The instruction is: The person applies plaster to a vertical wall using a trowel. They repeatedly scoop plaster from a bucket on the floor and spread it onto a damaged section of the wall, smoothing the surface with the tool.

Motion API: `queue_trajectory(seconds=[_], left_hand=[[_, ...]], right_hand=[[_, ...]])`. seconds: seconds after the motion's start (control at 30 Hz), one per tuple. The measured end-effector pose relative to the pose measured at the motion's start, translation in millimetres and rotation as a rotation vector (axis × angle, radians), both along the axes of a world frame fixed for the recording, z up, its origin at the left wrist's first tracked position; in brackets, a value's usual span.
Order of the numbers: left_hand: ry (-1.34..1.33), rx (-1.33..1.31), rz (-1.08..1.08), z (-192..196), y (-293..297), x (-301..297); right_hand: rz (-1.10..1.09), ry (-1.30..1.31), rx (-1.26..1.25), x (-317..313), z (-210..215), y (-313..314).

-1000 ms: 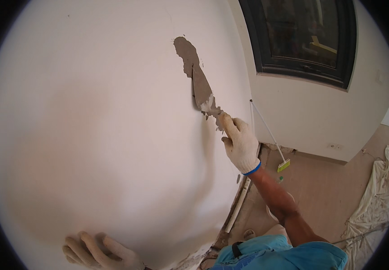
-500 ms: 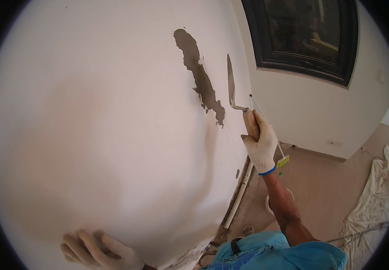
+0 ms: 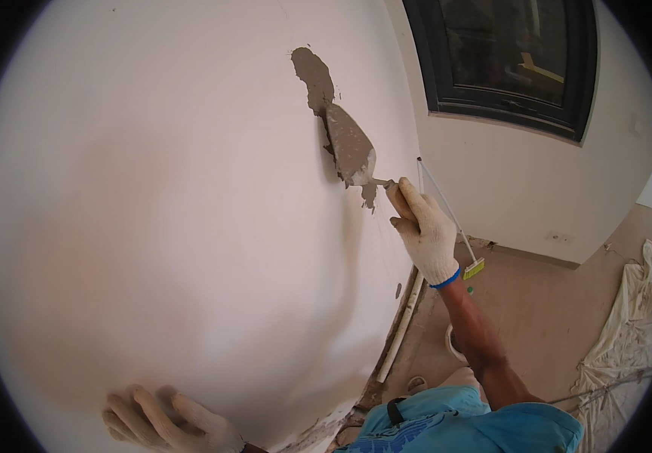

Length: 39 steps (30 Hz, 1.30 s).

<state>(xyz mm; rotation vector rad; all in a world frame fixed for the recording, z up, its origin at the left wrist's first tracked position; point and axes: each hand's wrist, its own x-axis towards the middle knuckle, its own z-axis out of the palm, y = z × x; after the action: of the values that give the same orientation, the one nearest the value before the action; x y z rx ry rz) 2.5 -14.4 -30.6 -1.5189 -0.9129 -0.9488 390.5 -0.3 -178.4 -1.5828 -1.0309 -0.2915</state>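
Observation:
My right hand (image 3: pixel 425 230), in a white glove with a blue cuff, grips the wooden handle of a trowel (image 3: pixel 352 147). The trowel's blade, coated in grey plaster, lies flat against the white wall (image 3: pixel 167 196) over the lower end of a grey plaster streak (image 3: pixel 312 75). My left hand (image 3: pixel 167 423), also gloved, rests flat against the wall low down, fingers spread, holding nothing.
A dark-framed window (image 3: pixel 514 60) is set in the adjoining wall at the right. A long-handled broom (image 3: pixel 450 223) leans in the corner. A white pipe (image 3: pixel 400 328) runs along the wall's base. A crumpled white dust sheet (image 3: pixel 635 332) covers the floor at right.
The trowel was lifted off the wall to the right half a second ago; now its blade is back against the plaster streak, higher than a second ago. My left hand stayed put.

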Motion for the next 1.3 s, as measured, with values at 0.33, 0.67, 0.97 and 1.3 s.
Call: queue_trajectory(seconds=[0.33,0.67,0.97,1.3], left_hand=[[-0.054,0.077,-0.154,27.3,7.5,30.2],[-0.018,0.143,-0.194,29.5,15.4,28.6],[-0.025,-0.056,0.086,-16.1,-1.4,-10.5],[-0.021,0.130,-0.176,29.0,12.5,32.1]], right_hand=[[-0.047,-0.145,0.069,3.2,11.8,22.7],[-0.076,-0.070,0.062,8.2,-8.7,26.9],[-0.084,-0.093,0.043,-3.0,20.2,31.7],[-0.075,0.026,0.092,0.9,5.9,33.4]])
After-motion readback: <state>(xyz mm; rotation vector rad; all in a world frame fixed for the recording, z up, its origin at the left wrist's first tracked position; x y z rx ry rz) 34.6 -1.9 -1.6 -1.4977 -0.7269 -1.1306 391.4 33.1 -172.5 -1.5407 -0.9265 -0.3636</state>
